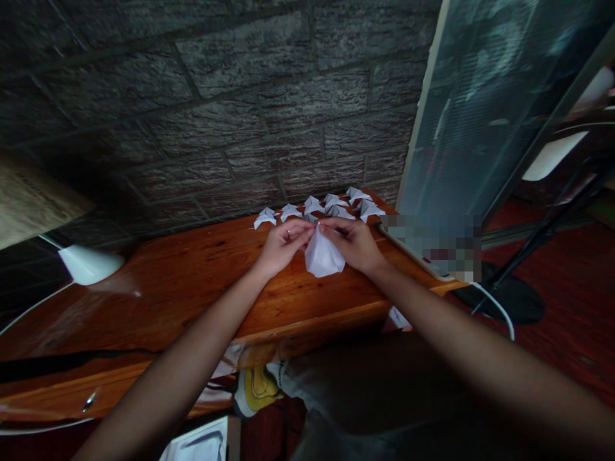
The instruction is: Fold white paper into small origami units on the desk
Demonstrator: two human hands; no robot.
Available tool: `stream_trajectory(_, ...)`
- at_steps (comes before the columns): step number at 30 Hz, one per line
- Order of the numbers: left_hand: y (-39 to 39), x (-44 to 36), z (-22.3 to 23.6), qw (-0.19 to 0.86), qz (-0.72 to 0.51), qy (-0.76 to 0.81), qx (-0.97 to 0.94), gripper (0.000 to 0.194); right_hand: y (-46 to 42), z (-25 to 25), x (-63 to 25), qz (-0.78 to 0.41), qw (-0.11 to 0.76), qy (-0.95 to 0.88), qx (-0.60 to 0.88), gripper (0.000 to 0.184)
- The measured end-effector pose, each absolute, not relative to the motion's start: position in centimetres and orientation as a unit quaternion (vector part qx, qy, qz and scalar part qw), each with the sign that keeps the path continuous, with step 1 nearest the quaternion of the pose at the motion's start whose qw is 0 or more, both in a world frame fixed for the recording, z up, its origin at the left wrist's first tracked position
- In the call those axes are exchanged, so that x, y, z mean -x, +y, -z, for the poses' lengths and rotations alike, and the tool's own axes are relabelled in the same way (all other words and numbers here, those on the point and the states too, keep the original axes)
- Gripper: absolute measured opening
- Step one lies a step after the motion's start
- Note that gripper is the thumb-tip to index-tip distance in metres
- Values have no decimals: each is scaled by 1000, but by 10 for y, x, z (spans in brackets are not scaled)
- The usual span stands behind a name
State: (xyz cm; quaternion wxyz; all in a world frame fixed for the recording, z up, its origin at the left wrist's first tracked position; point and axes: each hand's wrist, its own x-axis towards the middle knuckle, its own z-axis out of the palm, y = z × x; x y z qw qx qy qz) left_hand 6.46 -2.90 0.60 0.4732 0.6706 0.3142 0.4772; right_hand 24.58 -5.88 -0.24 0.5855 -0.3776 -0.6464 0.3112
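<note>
Left hand (283, 244) and right hand (354, 243) both pinched, fingertips nearly meeting on the upper tip of the white paper (325, 255). Paper sits between the hands, body flaring below the fingertips, over the wooden table (192, 275); can't tell if it touches. Folded paper pieces (314, 205) stand just beyond, wall-side.
</note>
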Motion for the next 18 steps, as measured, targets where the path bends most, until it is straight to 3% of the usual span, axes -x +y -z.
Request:
stream_trajectory(9, -28, -67, -3, 509, -458, 335, -647, 45, -58, 3, -246, -271, 596, -650, 386, 19)
stream_trajectory(18, -24, -67, -3, 485, -520, 336, -618, 37, -53, 7, -246, -322, 601, -634, 365, 25)
